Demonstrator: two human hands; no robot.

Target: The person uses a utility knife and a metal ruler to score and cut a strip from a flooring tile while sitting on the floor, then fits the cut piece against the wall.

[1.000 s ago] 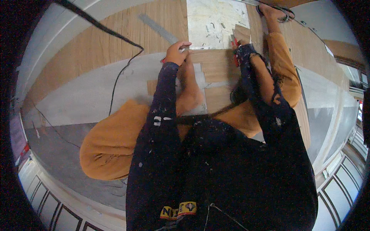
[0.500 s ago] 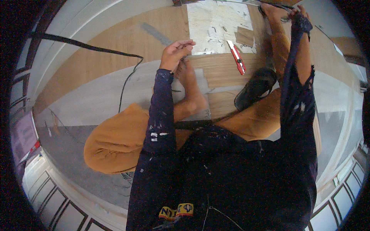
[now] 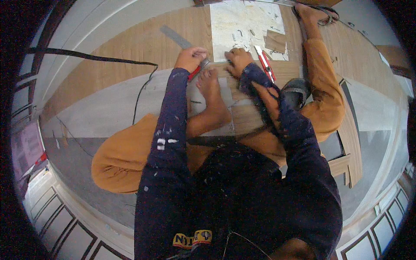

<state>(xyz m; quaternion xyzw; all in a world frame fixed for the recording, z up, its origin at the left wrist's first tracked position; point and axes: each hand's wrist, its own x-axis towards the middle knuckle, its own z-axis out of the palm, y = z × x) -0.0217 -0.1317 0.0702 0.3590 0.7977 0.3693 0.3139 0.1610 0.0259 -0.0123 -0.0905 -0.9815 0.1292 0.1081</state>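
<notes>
My left hand [image 3: 190, 59] is closed, its fingers curled above my bare foot. A red-and-grey tool [image 3: 194, 73], partly hidden, shows under that hand; its kind is unclear. Beyond the hand lies a flat grey strip like a metal ruler [image 3: 171, 34], its near end close to my knuckles. My right hand [image 3: 238, 62], slightly blurred, reaches over the near edge of a white sheet [image 3: 223, 26] with its fingers apart and nothing seen in them. Just right of it rests a red utility knife [image 3: 265, 66]. Small scraps and a square of wood-look plank [image 3: 275, 41] are on the sheet.
A black cable [image 3: 95, 55] crosses the wood-look floor at the left. A dark sandal [image 3: 296, 92] sits by my right leg. Cut plank pieces [image 3: 349, 141] lie at the right, beyond my knee. My left foot [image 3: 212, 93] is between my arms.
My right hand has come down from the upper right to the sheet's near edge. My left hand shifted slightly left, and red now shows beneath it. My right leg moved outward.
</notes>
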